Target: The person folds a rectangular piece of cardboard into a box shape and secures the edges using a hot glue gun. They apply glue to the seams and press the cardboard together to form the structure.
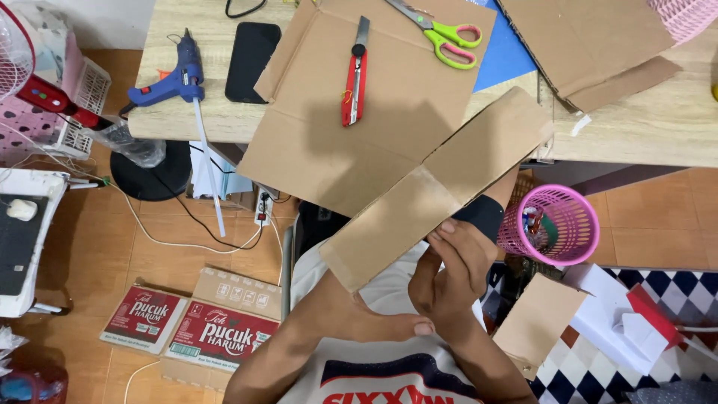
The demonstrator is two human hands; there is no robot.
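As we looked down over the counter, our right hand gripped the cardboard strip at six o'clock, fingers curled on its lower edge; our left hand lay under it, grip hidden. A red cutter rested at twelve o'clock.

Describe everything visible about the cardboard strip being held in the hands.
The cardboard strip is plain brown corrugated board, long and rectangular, with a crease across its middle. It runs diagonally, its upper end over the table edge and the larger cardboard sheet, its lower end above the lap. The right hand grips its lower edge; the left hand is beneath it, contact unclear.
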